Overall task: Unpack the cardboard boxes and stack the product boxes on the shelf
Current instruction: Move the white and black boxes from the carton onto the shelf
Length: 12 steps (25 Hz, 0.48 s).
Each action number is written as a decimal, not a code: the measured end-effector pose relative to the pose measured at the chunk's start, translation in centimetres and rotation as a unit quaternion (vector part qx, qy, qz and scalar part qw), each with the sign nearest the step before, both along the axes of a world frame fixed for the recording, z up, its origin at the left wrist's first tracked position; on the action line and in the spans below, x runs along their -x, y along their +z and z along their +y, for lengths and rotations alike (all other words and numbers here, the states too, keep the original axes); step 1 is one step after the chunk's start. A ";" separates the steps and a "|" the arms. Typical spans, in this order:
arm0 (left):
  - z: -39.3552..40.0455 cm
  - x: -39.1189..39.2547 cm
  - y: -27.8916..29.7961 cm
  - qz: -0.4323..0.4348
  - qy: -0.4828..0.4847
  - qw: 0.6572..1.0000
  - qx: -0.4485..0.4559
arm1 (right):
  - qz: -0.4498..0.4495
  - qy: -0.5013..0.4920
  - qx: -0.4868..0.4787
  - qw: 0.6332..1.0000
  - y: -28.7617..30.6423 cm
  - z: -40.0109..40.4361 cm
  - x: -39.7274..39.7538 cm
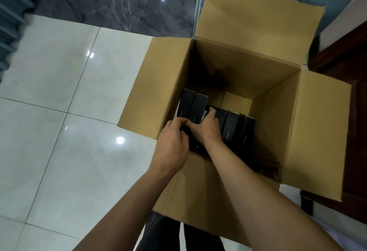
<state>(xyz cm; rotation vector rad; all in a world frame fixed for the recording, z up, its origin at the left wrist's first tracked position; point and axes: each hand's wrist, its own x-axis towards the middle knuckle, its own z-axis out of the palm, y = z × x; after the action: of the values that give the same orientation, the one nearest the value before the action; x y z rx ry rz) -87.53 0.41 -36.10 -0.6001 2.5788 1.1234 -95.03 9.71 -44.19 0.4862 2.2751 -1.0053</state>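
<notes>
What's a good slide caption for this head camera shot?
Both hands, left hand and right hand, grip a black product box inside the open cardboard box.

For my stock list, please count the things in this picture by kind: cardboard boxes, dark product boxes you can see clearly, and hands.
Cardboard box: 1
Dark product boxes with visible tops: 6 at least; more may be hidden under the hands
Hands: 2, left hand and right hand, both on a dark box
Total: 9
</notes>
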 end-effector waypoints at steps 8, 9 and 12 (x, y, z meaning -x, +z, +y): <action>0.4 2.1 -0.6 -0.021 -0.019 0.999 0.038 | 0.000 -0.001 0.024 1.000 -1.2 1.0 0.1; 0.5 2.5 -0.7 -0.030 -0.025 0.998 0.047 | 0.009 0.002 0.022 1.000 -1.2 1.1 0.1; 1.0 3.6 -1.5 -0.063 -0.050 0.995 0.065 | 0.021 0.000 0.001 1.000 -1.5 1.5 0.0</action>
<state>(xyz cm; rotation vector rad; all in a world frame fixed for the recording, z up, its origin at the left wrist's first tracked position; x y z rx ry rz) -91.10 1.40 -37.56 -0.5436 2.5553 0.8637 -95.02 11.16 -45.70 0.4688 2.3109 -1.0275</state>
